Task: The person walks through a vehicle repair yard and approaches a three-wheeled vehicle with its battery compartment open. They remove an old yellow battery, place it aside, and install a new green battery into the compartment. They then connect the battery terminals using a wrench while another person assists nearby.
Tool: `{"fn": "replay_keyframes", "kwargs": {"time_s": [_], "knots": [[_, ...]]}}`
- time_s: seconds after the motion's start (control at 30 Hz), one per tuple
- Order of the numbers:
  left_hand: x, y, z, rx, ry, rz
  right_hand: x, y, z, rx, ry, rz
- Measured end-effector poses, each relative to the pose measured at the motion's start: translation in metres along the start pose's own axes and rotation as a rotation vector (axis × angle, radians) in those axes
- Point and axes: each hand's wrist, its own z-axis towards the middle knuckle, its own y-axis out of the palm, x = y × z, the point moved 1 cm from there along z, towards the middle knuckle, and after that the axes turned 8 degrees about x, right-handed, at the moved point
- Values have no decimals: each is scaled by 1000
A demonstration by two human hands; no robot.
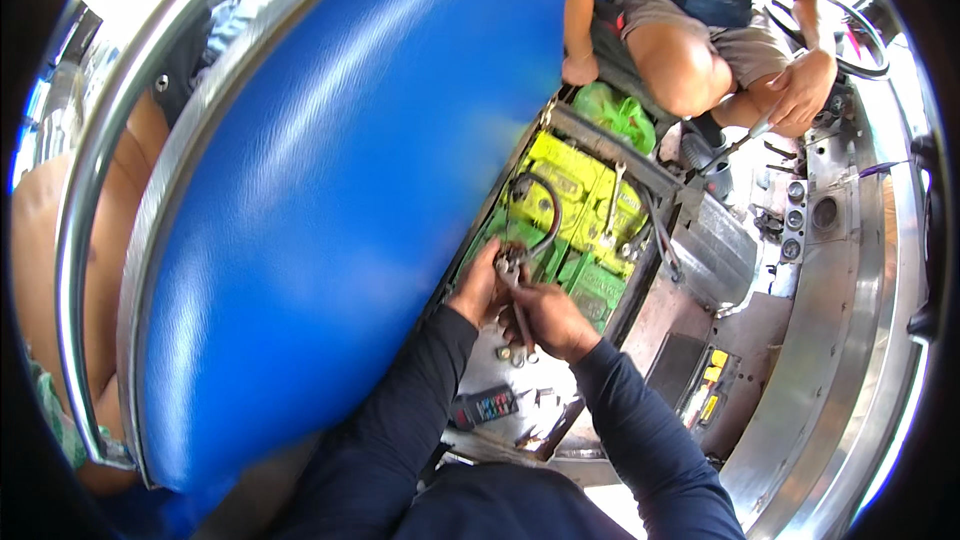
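My left hand [478, 285] is closed on a battery cable clamp [511, 262], whose dark cable [552, 208] loops up over the battery. My right hand [556, 320] grips a wrench [520, 318], its upper end against the clamp. Both hands are at the near left corner of a battery with a yellow top [550, 168] and green sides [597, 285], set in a metal-framed bay. A second wrench [614, 198] lies across the yellow top. Fingers partly hide the clamp, so its bolt is hard to make out.
A large blue padded seat [330, 210] stands raised on the left. Beyond the battery a person [700, 60] squats, holding a long thin tool [735, 148]. A green plastic bag [615, 118], a dark keypad-like device [485, 406] and a yellow-capped dark unit [710, 385] lie around.
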Motion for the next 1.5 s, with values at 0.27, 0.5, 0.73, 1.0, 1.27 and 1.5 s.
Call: {"fn": "replay_keyframes", "kwargs": {"time_s": [0.27,0.5,0.73,1.0,1.27,1.5], "knots": [[8,-8,13,-44,17,68,27,15,38,-123,177,456],[0,-36,31,-88,6,11,15,26,29,-1,84,414],[-12,-15,20,-81,-3,-134,23,12,25,-54,120,269],[-23,-15,27,-111,45,-117,28,21,14,-21,147,396],[-35,-17,24,-112,53,-175,23,13,3,79,98,217],[-33,-4,11,-86,46,-224,21,0,0,51,134,174]]}}
